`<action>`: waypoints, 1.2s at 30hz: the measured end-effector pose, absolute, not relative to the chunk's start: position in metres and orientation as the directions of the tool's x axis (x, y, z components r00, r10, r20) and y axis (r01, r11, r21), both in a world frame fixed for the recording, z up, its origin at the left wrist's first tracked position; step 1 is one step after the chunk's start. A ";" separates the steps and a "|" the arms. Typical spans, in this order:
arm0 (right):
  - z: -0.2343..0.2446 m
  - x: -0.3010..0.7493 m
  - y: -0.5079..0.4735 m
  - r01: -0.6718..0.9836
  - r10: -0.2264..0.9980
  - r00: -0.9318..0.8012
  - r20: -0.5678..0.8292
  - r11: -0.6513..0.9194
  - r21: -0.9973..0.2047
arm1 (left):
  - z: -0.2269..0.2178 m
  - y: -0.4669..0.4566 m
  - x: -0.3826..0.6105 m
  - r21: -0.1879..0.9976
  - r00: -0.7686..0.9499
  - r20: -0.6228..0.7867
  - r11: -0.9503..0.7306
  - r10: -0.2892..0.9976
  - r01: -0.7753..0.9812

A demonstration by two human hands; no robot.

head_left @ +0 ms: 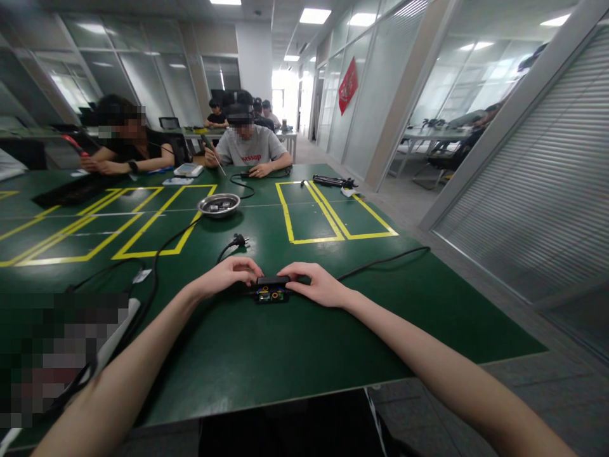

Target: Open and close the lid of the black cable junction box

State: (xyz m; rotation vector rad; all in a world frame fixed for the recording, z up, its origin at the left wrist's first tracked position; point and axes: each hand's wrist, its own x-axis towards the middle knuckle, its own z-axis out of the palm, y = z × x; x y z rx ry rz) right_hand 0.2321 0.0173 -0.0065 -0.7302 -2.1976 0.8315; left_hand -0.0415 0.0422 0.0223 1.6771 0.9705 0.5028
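Note:
A black casing cover [273,280] is pinched at its two ends between my hands. My left hand [232,277] has its fingertips on the left end, and my right hand [314,284] grips the right end. Directly below and in front of the cover lies a small circuit board [271,295] in a black lower shell, with ring-shaped coils showing. It looks like an opened power adapter. A black cable [385,259] runs off to the right from behind my right hand. Beyond my left hand lies a black mains plug [240,240]. Whether cover and shell touch, I cannot tell.
A metal bowl [219,205] with small metal parts stands farther back on the green table [323,362]. Yellow tape [316,241] marks rectangles. Across the table a person [250,143] holds a screwdriver. Black cables [156,266] cross the left side. A folded black tripod [333,181] lies far right.

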 end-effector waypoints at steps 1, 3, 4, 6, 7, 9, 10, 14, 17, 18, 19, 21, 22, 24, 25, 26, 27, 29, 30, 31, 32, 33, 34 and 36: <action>-0.006 0.232 0.017 0.230 0.662 -0.632 0.402 0.656 -0.719 | 0.023 0.042 -0.041 0.934 0.574 -0.132 -0.092 0.808 0.345; -0.007 0.230 0.016 0.193 0.620 -0.657 0.428 0.688 -0.699 | 0.024 0.041 -0.040 0.930 0.562 -0.131 -0.095 0.817 0.354; -0.007 0.230 0.015 0.188 0.605 -0.667 0.435 0.701 -0.688 | 0.025 0.041 -0.039 0.927 0.556 -0.140 -0.089 0.819 0.365; -0.008 0.229 0.015 0.193 0.592 -0.677 0.438 0.716 -0.670 | 0.024 0.040 -0.038 0.919 0.552 -0.165 -0.076 0.817 0.386; -0.009 0.229 0.014 0.199 0.592 -0.678 0.436 0.719 -0.666 | 0.024 0.040 -0.038 0.917 0.554 -0.175 -0.070 0.814 0.393; -0.010 0.228 0.014 0.207 0.592 -0.680 0.432 0.721 -0.661 | 0.022 0.040 -0.038 0.915 0.563 -0.192 -0.061 0.804 0.398; -0.010 0.228 0.013 0.210 0.591 -0.682 0.431 0.722 -0.659 | 0.022 0.040 -0.038 0.916 0.567 -0.196 -0.058 0.800 0.398; -0.010 0.228 0.012 0.215 0.594 -0.679 0.431 0.723 -0.657 | 0.020 0.040 -0.038 0.914 0.569 -0.191 -0.067 0.800 0.401; -0.008 0.228 0.012 0.240 0.614 -0.673 0.412 0.708 -0.664 | 0.021 0.039 -0.037 0.902 0.568 -0.178 -0.098 0.804 0.421; -0.007 0.227 0.011 0.251 0.623 -0.671 0.403 0.702 -0.667 | 0.022 0.039 -0.037 0.896 0.570 -0.175 -0.110 0.803 0.431; -0.006 0.227 0.011 0.263 0.631 -0.668 0.394 0.696 -0.668 | 0.023 0.039 -0.037 0.890 0.575 -0.175 -0.120 0.799 0.439; -0.005 0.227 0.011 0.287 0.644 -0.666 0.377 0.688 -0.667 | 0.025 0.038 -0.036 0.882 0.585 -0.180 -0.135 0.791 0.452; -0.004 0.226 0.011 0.299 0.647 -0.666 0.371 0.687 -0.662 | 0.026 0.038 -0.036 0.878 0.589 -0.181 -0.140 0.787 0.457; -0.005 0.226 0.011 0.316 0.642 -0.671 0.370 0.700 -0.641 | 0.027 0.037 -0.035 0.874 0.593 -0.180 -0.148 0.785 0.462; -0.006 0.226 0.011 0.317 0.632 -0.677 0.377 0.713 -0.625 | 0.027 0.037 -0.035 0.874 0.594 -0.178 -0.151 0.784 0.461; -0.007 0.226 0.012 0.315 0.617 -0.684 0.390 0.731 -0.605 | 0.027 0.036 -0.035 0.876 0.596 -0.175 -0.153 0.784 0.458; -0.009 0.226 0.012 0.311 0.599 -0.692 0.403 0.751 -0.583 | 0.027 0.036 -0.035 0.879 0.598 -0.172 -0.152 0.783 0.453; -0.011 0.226 0.012 0.314 0.569 -0.707 0.421 0.785 -0.535 | 0.025 0.037 -0.034 0.885 0.599 -0.167 -0.148 0.783 0.441; -0.012 0.226 0.012 0.323 0.559 -0.714 0.422 0.797 -0.511 | 0.024 0.037 -0.033 0.888 0.599 -0.163 -0.148 0.784 0.436; -0.012 0.226 0.012 0.336 0.553 -0.720 0.419 0.806 -0.487 | 0.022 0.037 -0.033 0.889 0.599 -0.159 -0.151 0.784 0.433; -0.012 0.226 0.011 0.347 0.546 -0.728 0.415 0.815 -0.464 | 0.021 0.037 -0.032 0.887 0.602 -0.153 -0.159 0.784 0.433; -0.011 0.226 0.010 0.356 0.538 -0.736 0.410 0.824 -0.442 | 0.019 0.037 -0.031 0.884 0.605 -0.144 -0.173 0.783 0.434; -0.010 0.225 0.009 0.363 0.530 -0.744 0.406 0.832 -0.419 | 0.018 0.036 -0.030 0.879 0.611 -0.133 -0.191 0.781 0.436; -0.008 0.225 0.008 0.369 0.511 -0.758 0.404 0.848 -0.380 | 0.016 0.035 -0.027 0.866 0.621 -0.108 -0.233 0.776 0.443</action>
